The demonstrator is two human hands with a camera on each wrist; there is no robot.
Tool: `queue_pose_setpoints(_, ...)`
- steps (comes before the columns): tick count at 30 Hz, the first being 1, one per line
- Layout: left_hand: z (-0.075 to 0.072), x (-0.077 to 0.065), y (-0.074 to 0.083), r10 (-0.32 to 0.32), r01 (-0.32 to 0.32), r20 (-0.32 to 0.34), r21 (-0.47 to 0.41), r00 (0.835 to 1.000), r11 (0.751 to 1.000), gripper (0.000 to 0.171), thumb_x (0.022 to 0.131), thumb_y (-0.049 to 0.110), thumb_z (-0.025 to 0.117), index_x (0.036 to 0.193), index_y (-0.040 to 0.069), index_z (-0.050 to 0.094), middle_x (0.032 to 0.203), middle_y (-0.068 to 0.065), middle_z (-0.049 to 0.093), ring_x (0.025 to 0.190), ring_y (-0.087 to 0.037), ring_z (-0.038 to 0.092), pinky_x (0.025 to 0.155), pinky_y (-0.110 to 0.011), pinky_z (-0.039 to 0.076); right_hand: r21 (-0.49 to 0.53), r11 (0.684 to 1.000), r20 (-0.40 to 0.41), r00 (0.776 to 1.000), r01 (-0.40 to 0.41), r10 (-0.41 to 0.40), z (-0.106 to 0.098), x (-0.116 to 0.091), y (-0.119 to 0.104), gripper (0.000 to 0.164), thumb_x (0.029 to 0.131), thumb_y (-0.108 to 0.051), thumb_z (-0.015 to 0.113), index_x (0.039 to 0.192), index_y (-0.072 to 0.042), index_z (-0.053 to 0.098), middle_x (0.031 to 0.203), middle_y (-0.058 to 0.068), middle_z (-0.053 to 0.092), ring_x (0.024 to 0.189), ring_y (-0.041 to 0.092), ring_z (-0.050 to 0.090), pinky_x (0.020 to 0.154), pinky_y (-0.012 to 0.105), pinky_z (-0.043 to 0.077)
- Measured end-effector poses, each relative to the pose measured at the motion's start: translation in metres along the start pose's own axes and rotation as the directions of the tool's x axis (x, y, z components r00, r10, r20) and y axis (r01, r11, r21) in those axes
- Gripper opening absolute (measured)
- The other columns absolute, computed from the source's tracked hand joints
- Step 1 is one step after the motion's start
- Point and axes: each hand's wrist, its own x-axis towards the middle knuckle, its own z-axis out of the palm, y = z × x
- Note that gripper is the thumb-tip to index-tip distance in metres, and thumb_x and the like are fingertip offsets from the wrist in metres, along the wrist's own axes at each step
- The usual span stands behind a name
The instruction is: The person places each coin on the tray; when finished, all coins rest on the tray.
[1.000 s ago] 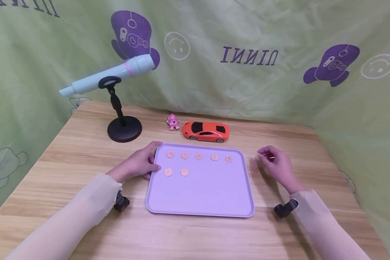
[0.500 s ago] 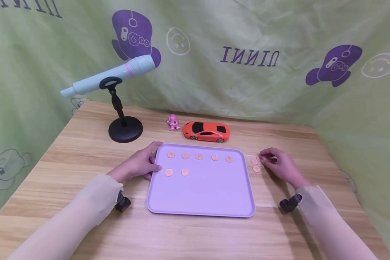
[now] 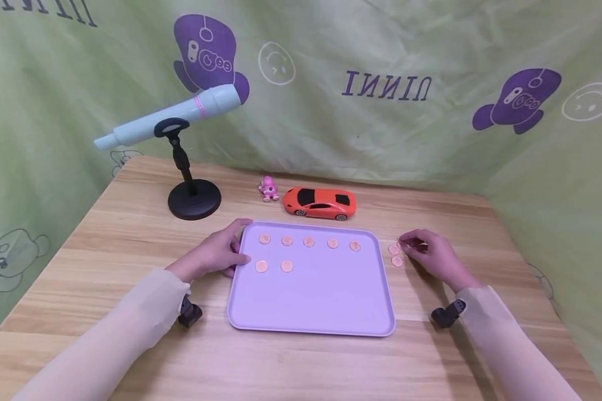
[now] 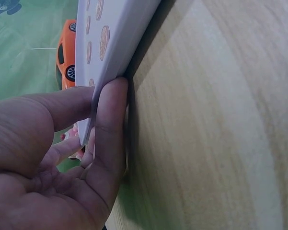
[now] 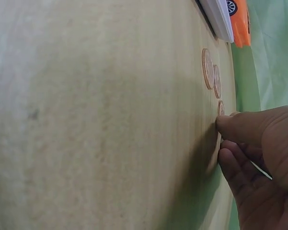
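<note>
My left hand grips the left edge of the lilac tray, thumb over the rim and fingers under and beside it, as the left wrist view shows. Several copper coins lie on the tray in a back row, and two more coins in a row before it. To the right of the tray, my right hand is down at the table with thumb and fingertips pinching at a copper coin, partly hidden by them. Beside that coin two loose coins lie flat on the wood.
Behind the tray stand an orange toy car and a small pink figurine. At the back left a light blue microphone rests in a black stand. A green printed cloth hangs behind the wooden table.
My right hand has shifted slightly right, and the loose coins beside the tray now show apart from one another. The left hand and tray have stayed in place.
</note>
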Motion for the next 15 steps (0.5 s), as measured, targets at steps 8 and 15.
queue_pose_setpoints(8, -0.001, -0.0006, 0.0, -0.008, 0.008, 0.005, 0.007, 1.0, 1.0, 0.083, 0.097, 0.002, 0.071, 0.164, 0.017, 0.023, 0.098, -0.014, 0.05, 0.071, -0.018, 0.063, 0.059, -0.03, 0.065, -0.015, 1.0, 0.01, 1.0, 0.007, -0.006, 0.0017, 0.0026, -0.0007, 0.022, 0.093, 0.001, 0.074, 0.115, 0.004, 0.073, 0.113, 0.024, 0.073, 0.103, 0.038, 0.071, 0.093, 0.049, 0.062)
queue_pose_setpoints(15, -0.0009, -0.0007, -0.0005, -0.012, 0.012, 0.005, 0.01, 1.0, 1.0, 0.083, 0.097, 0.002, 0.071, 0.164, 0.017, 0.023, 0.097, -0.013, 0.05, 0.07, -0.018, 0.063, 0.059, -0.03, 0.065, -0.031, 1.0, 0.048, 0.999, 0.003, -0.001, 0.0015, 0.0092, -0.0002, 0.021, 0.093, -0.001, 0.075, 0.114, 0.005, 0.073, 0.107, 0.022, 0.073, 0.098, 0.032, 0.069, 0.089, 0.036, 0.062)
